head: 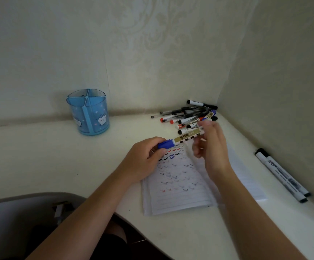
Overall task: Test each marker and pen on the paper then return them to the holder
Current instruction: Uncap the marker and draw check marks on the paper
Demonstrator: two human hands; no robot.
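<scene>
A gold-and-white marker (185, 137) with a blue cap is held level above the top of the lined paper (178, 182). My left hand (144, 160) grips its blue cap end. My right hand (210, 145) holds the other end with its fingertips; it is blurred. The paper carries rows of small black, red and blue check marks. A pile of several pens and markers (188, 117) lies in the far right corner of the desk. The blue see-through holder (88, 113), divided into compartments, stands far left by the wall, and I see nothing in it.
Two black-capped white markers (282, 175) lie side by side along the right wall. The white desk (58, 156) has a curved front edge, with a chair (21, 212) below at the lower left. Walls close in the back and right.
</scene>
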